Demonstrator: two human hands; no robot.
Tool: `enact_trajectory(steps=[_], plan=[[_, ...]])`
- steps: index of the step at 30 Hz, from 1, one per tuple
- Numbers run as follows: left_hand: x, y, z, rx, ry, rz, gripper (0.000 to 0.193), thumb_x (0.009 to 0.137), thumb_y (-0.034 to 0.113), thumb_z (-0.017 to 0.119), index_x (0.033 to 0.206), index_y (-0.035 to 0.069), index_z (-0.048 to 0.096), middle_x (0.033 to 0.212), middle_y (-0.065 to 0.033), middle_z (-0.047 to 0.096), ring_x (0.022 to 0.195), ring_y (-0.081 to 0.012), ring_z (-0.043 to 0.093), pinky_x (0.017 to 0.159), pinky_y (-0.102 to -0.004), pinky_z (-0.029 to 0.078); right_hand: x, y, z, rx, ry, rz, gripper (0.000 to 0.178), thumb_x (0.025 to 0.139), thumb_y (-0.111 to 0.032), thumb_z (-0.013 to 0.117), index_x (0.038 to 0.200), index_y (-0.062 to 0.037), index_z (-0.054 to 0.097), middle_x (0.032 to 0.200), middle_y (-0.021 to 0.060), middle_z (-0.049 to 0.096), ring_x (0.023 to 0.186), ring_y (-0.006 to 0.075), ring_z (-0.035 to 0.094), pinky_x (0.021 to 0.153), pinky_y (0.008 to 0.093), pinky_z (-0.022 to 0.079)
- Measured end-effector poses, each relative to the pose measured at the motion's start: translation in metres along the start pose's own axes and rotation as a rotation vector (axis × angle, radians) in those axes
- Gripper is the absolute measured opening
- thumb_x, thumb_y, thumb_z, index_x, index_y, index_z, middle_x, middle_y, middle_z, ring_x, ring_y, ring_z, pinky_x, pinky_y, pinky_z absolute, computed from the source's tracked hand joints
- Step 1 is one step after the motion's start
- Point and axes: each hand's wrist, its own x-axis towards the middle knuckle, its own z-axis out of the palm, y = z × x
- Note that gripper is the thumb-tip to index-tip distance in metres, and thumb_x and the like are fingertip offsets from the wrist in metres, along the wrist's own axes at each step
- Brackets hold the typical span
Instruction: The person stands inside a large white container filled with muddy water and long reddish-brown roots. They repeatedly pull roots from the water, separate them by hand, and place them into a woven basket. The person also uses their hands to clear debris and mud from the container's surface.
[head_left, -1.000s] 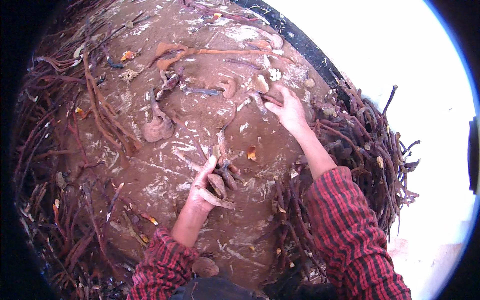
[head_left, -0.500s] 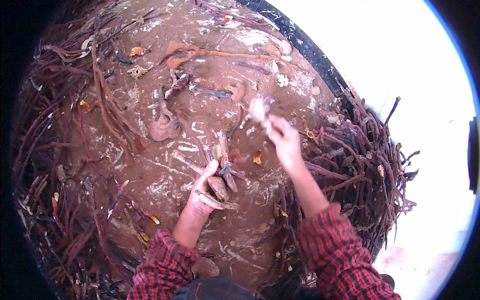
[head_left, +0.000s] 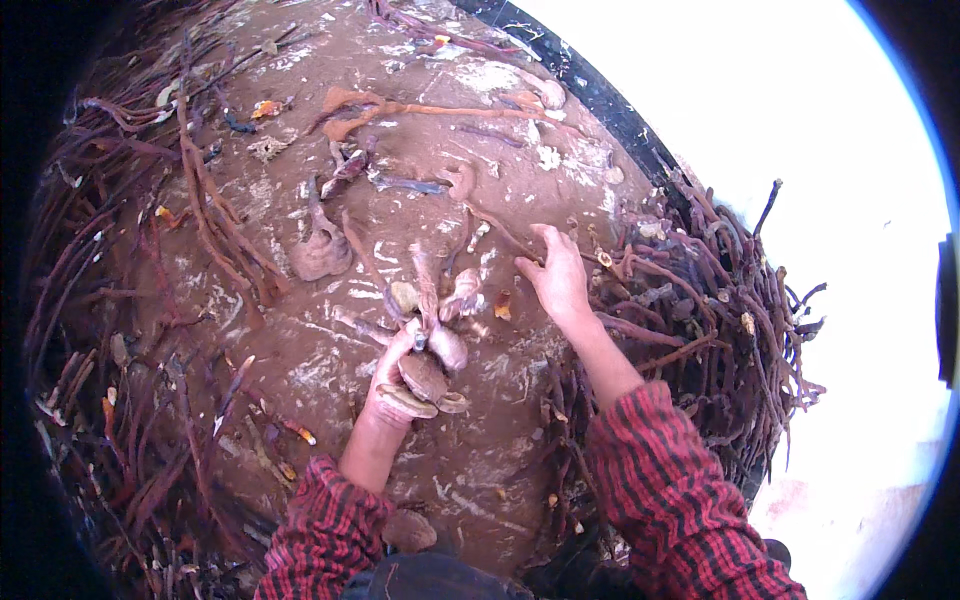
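You have two grips, one left grip (head_left: 393, 362) and one right grip (head_left: 560, 276), and two striped sleeves (head_left: 668, 480). Your left grip has one bunch of mushrooms (head_left: 424, 378). You count one stem heap (head_left: 725, 300) rightward, one white lump (head_left: 548, 157) beyond your right grip, one orange chip (head_left: 502, 306) between your grips.

A black rim (head_left: 585, 85) borders the dusty, white-streaked brown surface (head_left: 500, 430).
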Motion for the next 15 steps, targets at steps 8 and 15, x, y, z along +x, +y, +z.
enact_trajectory(steps=[8, 15], plan=[[-0.016, 0.009, 0.001, 0.217, 0.241, 0.1, 0.046, 0.083, 0.025, 0.061, 0.122, 0.004, 0.051, 0.117, -0.0142, 0.058, 0.108, -0.0286, 0.055, 0.092, -0.0427, 0.045, 0.017, 0.0, 0.01, 0.022, 0.078, -0.016, 0.019, 0.077, -0.009, 0.066, 0.094, -0.0045, 0.059, 0.09, 0.0118, 0.062, 0.089, 0.03, 0.058, 0.079, 0.0396, 0.044], [-0.015, 0.005, -0.005, 0.203, 0.198, 0.098, 0.047, 0.086, 0.03, 0.057, 0.126, 0.006, 0.049, 0.121, -0.0156, 0.056, 0.109, -0.0327, 0.055, 0.084, -0.0457, 0.049, 0.023, -0.025, -0.006, 0.283, 0.049, 0.005, 0.018, 0.084, -0.011, 0.061, 0.099, -0.0024, 0.058, 0.082, 0.018, 0.065, 0.075, 0.0318, 0.065, 0.064, 0.0396, 0.049]])
